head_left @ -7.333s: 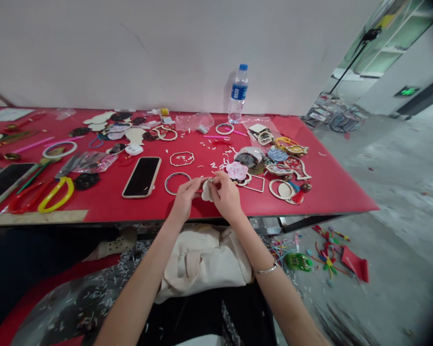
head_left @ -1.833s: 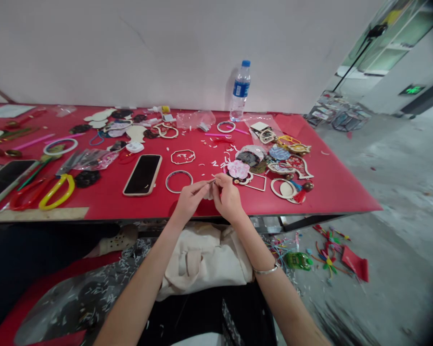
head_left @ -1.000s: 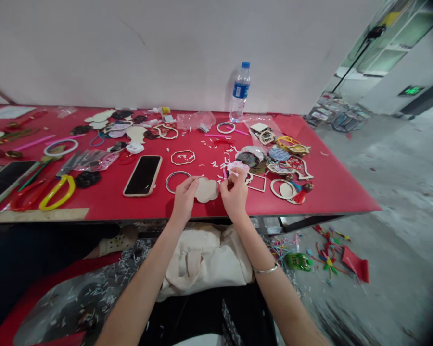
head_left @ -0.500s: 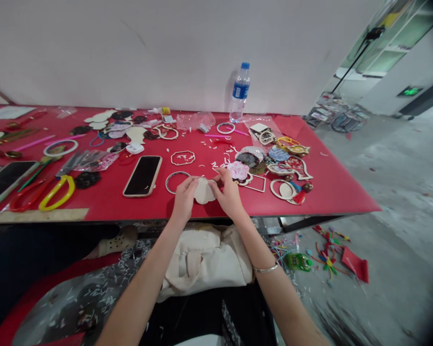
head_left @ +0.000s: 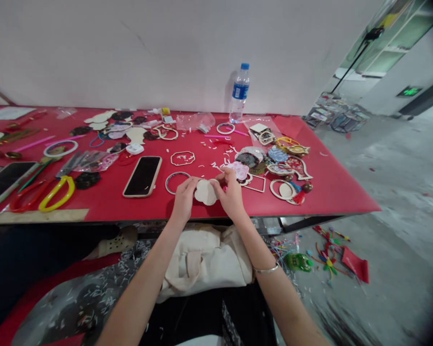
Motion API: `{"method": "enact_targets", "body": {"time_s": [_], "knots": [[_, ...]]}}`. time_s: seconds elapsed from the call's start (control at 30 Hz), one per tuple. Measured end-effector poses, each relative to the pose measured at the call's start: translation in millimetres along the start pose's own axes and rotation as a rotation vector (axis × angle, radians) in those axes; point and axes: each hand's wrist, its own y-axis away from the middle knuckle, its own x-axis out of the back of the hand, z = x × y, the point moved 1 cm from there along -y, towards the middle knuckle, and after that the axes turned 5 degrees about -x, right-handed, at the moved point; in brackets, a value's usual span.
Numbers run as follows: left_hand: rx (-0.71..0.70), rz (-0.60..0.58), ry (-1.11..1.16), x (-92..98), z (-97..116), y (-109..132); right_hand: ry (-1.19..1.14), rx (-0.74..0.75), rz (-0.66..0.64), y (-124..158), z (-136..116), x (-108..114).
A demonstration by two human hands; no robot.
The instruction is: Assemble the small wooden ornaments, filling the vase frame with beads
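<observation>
Between both hands, just above the front of the red table [head_left: 296, 202], is a pale flower-shaped piece [head_left: 205, 193] with a scalloped edge. My left hand [head_left: 184, 196] grips its left side, thumb and fingers closed on the rim. On the opposite side, my right hand [head_left: 229, 194] pinches the same piece between thumb and fingers. A pink flower-patterned piece [head_left: 239, 169] lies right behind my right hand. Close to my left fingers rests a round ring frame [head_left: 171, 182], partly hidden by the hand.
A phone [head_left: 143, 177] and yellow-handled scissors [head_left: 57, 192] lie to the left. A water bottle [head_left: 240, 93] stands by the wall. At right are a white ring [head_left: 272, 189], a fish-shaped frame [head_left: 305, 168] and tassels [head_left: 299, 196]. A cream bag [head_left: 209, 262] sits on my lap.
The pale flower-shaped piece has turned slightly in my fingers and now shows more of its face. Both hands keep hold of it in nearly the same place.
</observation>
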Motion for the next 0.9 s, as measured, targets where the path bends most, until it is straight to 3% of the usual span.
{"method": "enact_targets", "body": {"time_s": [0.27, 0.57, 0.73, 0.9], "knots": [[0.09, -0.098, -0.054, -1.7, 1.3, 0.5, -0.158, -0.11, 0.112, -0.9, 1.0, 1.2], [0.153, -0.082, -0.01, -3.6, 6.3, 1.5, -0.258, -0.088, 0.017, 0.8, 0.2, 1.9], [0.112, -0.103, -0.049, -3.5, 5.6, 2.1, -0.275, -0.088, 0.012, 1.1, 0.4, 1.7], [0.026, -0.145, -0.232, 0.1, 0.1, 1.5, -0.249, -0.1, 0.029, 0.3, 0.9, 1.8]]}}
